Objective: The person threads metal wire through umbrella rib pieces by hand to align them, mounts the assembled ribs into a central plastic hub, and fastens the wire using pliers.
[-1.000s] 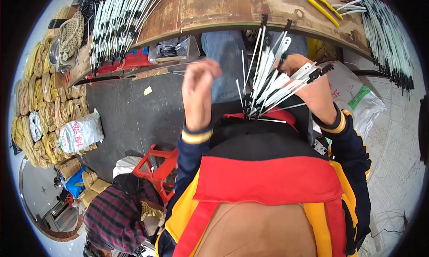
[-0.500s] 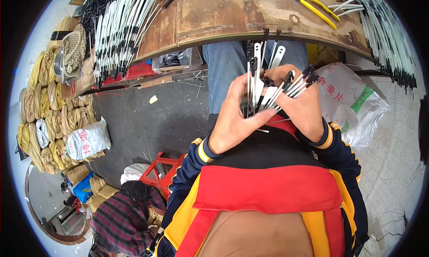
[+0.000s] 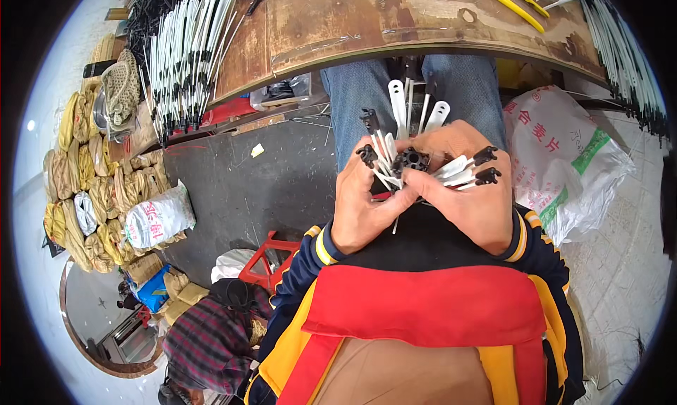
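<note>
A bunch of white ribs with black ends spreads from a round, toothed black hub (image 3: pixel 415 160), much like an umbrella frame, above my lap. My left hand (image 3: pixel 360 211) curls around its left side, thumb pressed in near the hub. On the other side my right hand (image 3: pixel 479 197) is closed on the frame, its thumb meeting the left one in front of the hub. Two flat white ribs (image 3: pixel 398 105) with holed ends point toward the bench. Black-tipped ribs (image 3: pixel 465 172) stick out over the right hand. The frame's underside is hidden by my fingers.
A worn wooden bench (image 3: pixel 331 24) runs ahead, bearing white rib bundles (image 3: pixel 190 52) at left and more ribs (image 3: pixel 620 59) at right. Yellow-handled pliers (image 3: pixel 511 7) lie on it. A white sack (image 3: pixel 564 158) stands right; a red stool (image 3: pixel 268 260) and a person (image 3: pixel 208 338) are lower left.
Both hands have shifted slightly, and the frame has turned and spread. The hub now shows more plainly between the thumbs, with ribs fanned out left and right. The whole view has moved a little.
</note>
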{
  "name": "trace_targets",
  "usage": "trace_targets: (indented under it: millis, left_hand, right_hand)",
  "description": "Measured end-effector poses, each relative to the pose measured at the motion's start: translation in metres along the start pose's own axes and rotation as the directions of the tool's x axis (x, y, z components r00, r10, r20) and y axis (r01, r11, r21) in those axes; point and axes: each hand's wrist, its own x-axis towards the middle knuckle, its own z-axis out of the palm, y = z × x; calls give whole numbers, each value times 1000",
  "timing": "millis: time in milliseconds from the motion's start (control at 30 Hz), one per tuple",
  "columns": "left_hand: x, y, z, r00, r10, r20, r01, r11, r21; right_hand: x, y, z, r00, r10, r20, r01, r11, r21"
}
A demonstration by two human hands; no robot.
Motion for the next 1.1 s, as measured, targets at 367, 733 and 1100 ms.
trace_targets:
  millis: [367, 733, 1100]
  left_hand:
    - [5, -5, 8, 976, 197, -93, -190, 979, 72]
    - [18, 19, -18, 977, 209, 46, -213, 973, 90]
    - [11, -5, -10, 942, 337, -17, -333, 937, 101]
  right_hand:
    - [0, 5, -17, 992, 6, 125, -21, 993, 118]
    - [-24, 74, -4, 890, 284, 356, -446, 384, 808]
    - [-36, 69, 11, 876, 270, 401, -467, 687, 557]
